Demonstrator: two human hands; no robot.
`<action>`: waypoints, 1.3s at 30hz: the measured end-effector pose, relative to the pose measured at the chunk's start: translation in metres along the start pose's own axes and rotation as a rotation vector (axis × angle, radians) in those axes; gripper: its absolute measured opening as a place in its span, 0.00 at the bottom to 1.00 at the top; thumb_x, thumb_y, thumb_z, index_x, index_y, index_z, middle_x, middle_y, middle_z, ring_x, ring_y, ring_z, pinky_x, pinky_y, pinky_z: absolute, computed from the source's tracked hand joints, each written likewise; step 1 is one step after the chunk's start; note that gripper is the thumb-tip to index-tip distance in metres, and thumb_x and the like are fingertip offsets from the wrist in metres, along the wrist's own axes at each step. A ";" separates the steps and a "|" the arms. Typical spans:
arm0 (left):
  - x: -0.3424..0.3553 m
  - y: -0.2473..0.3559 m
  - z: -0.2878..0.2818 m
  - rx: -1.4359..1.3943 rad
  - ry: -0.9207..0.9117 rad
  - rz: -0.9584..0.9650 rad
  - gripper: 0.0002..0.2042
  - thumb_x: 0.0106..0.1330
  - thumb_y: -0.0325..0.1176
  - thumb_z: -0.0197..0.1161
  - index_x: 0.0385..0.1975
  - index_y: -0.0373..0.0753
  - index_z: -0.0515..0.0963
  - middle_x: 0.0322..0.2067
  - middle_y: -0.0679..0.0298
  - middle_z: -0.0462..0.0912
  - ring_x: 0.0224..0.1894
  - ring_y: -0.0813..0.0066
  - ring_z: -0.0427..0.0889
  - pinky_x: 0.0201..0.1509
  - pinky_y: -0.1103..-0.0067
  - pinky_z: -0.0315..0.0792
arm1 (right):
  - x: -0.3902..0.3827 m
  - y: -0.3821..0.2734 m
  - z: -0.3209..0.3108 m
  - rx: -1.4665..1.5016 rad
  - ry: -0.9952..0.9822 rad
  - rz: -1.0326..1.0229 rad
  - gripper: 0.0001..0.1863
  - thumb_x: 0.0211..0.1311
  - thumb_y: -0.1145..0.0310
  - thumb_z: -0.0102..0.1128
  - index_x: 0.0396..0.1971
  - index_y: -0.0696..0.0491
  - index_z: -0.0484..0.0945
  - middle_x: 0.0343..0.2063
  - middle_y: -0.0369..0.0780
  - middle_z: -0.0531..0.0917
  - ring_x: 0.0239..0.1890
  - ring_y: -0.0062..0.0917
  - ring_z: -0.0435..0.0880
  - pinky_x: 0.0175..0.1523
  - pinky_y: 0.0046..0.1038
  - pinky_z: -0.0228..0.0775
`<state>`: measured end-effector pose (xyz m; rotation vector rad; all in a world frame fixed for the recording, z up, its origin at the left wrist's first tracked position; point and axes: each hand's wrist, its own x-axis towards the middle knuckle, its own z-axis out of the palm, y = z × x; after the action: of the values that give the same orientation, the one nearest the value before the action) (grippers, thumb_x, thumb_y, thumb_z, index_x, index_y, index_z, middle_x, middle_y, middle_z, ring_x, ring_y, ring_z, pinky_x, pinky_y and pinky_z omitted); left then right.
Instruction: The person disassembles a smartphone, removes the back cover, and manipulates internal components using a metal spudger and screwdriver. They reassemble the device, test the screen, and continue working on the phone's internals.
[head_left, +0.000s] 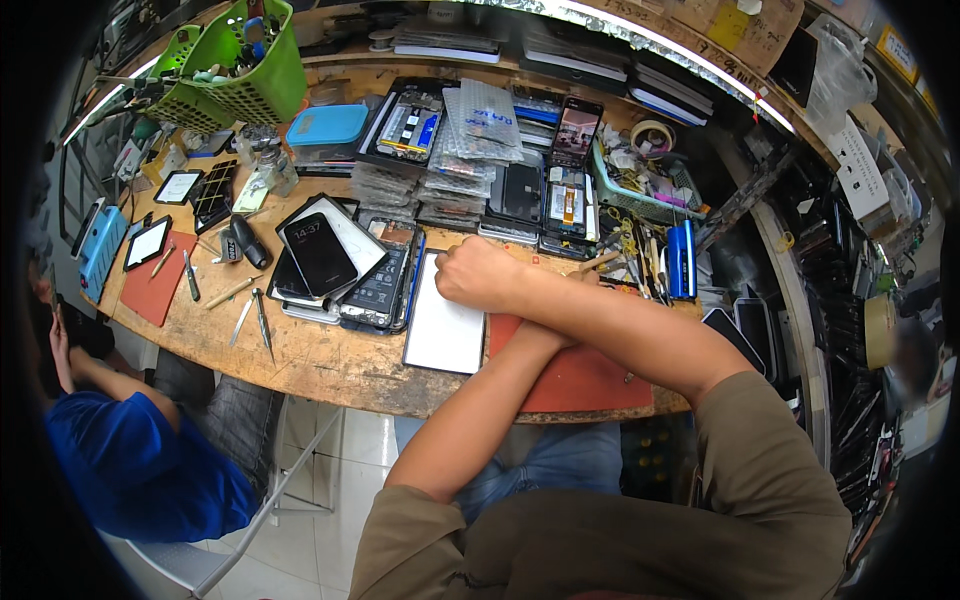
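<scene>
My forearms are crossed over the front of the workbench, the right one on top. My right hand (478, 275) is curled into a fist at the upper right edge of a white rectangular panel with a dark frame (440, 325); nothing sticks out of it. My left hand (588, 277) is mostly hidden behind the right forearm, close to several hand tools (650, 262), and its fingers do not show. Beneath the forearms lies a red-brown mat (590, 382). To the left, a black phone showing the time (318, 255) rests on stacked phone parts beside an opened phone (380, 285).
Bubble-wrapped stacks (460, 180) and an upright phone with a lit screen (576, 130) stand behind my hands. A crowded basket (650, 190) is at the back right, a green basket (270, 70) at the far left. Tweezers (263, 320) lie left. A person in blue (140, 460) sits there.
</scene>
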<state>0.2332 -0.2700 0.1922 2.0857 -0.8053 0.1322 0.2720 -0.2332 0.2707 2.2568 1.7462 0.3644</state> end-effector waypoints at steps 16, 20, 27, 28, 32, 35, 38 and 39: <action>0.002 0.046 -0.041 0.164 -0.081 -0.220 0.22 0.72 0.46 0.60 0.64 0.47 0.78 0.55 0.53 0.87 0.55 0.50 0.87 0.56 0.54 0.80 | -0.015 0.053 -0.019 0.479 -0.114 0.319 0.08 0.64 0.70 0.60 0.33 0.57 0.86 0.37 0.45 0.89 0.43 0.46 0.89 0.47 0.46 0.81; -0.001 0.037 -0.033 0.186 0.043 -0.107 0.23 0.73 0.48 0.61 0.63 0.47 0.78 0.54 0.54 0.88 0.55 0.52 0.86 0.57 0.56 0.80 | -0.015 0.043 -0.017 0.367 -0.194 0.305 0.08 0.63 0.71 0.61 0.32 0.55 0.88 0.37 0.47 0.90 0.42 0.46 0.90 0.46 0.46 0.83; -0.005 0.026 -0.019 0.150 0.075 -0.104 0.30 0.69 0.57 0.65 0.65 0.48 0.79 0.59 0.56 0.84 0.64 0.57 0.79 0.69 0.56 0.69 | -0.019 0.029 -0.014 0.177 -0.184 0.204 0.08 0.58 0.73 0.63 0.30 0.56 0.90 0.36 0.49 0.91 0.40 0.45 0.93 0.42 0.44 0.85; -0.006 0.025 -0.018 0.164 0.067 -0.094 0.30 0.68 0.58 0.65 0.65 0.47 0.79 0.59 0.56 0.84 0.65 0.56 0.79 0.70 0.56 0.68 | -0.018 0.027 -0.014 0.161 -0.182 0.193 0.08 0.58 0.73 0.63 0.30 0.56 0.90 0.36 0.49 0.92 0.40 0.45 0.93 0.41 0.44 0.86; -0.006 0.022 -0.017 0.151 0.059 -0.063 0.31 0.67 0.60 0.66 0.64 0.46 0.79 0.58 0.56 0.83 0.64 0.56 0.79 0.70 0.57 0.68 | -0.013 0.022 -0.014 0.100 -0.193 0.149 0.08 0.58 0.73 0.62 0.29 0.57 0.90 0.35 0.47 0.91 0.40 0.44 0.93 0.41 0.43 0.86; -0.006 0.022 -0.015 0.079 0.129 -0.076 0.29 0.67 0.59 0.66 0.58 0.45 0.80 0.55 0.56 0.84 0.59 0.56 0.80 0.66 0.59 0.70 | -0.012 0.029 -0.017 0.135 -0.214 0.212 0.07 0.57 0.73 0.62 0.29 0.58 0.88 0.36 0.46 0.90 0.41 0.43 0.92 0.43 0.43 0.86; -0.007 0.021 -0.011 0.097 0.189 -0.066 0.27 0.67 0.58 0.66 0.54 0.43 0.79 0.53 0.54 0.84 0.55 0.55 0.82 0.62 0.60 0.72 | -0.014 0.033 -0.017 0.206 -0.119 0.246 0.07 0.57 0.73 0.63 0.29 0.58 0.88 0.36 0.48 0.90 0.40 0.43 0.92 0.42 0.43 0.86; -0.007 0.020 -0.009 0.114 0.196 -0.058 0.26 0.67 0.58 0.66 0.53 0.42 0.79 0.53 0.53 0.84 0.54 0.54 0.82 0.61 0.60 0.73 | -0.014 0.032 -0.016 0.228 -0.087 0.257 0.07 0.57 0.74 0.63 0.29 0.58 0.89 0.37 0.49 0.90 0.40 0.43 0.93 0.41 0.43 0.86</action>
<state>0.2178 -0.2675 0.2088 2.1606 -0.6312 0.3520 0.2912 -0.2538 0.2968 2.6244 1.5258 0.1175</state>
